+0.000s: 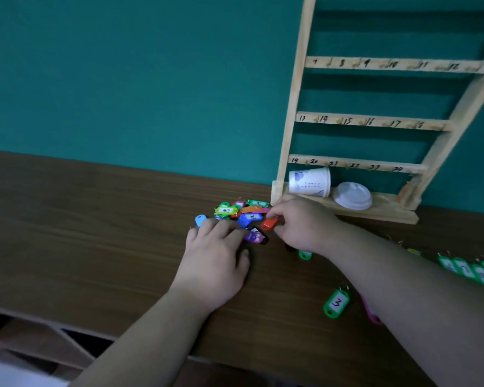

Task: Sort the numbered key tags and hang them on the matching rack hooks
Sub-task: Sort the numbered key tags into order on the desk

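Sorting seems under way, hanging not yet begun: the numbered hooks that show on the rack (291,121) look bare. Just left of the rack's foot lies the mixed pile of tags (235,212). The right hand (299,224) pinches a red tag (269,223) at its edge; the left hand (215,261) lies on it, fingers spread flat. In front of the rack, a row of green tags (472,270) and a tag marked 3 (336,303) lie apart.

Key tags (243,216): glossy coloured plastic, white paper inserts. Rack (375,122): pale bare wood, matt. Table (95,219): dark wood grain, smooth, low sheen. Cup (309,181): white paper; lid (352,195): white plastic. Wall (151,79): matt teal.
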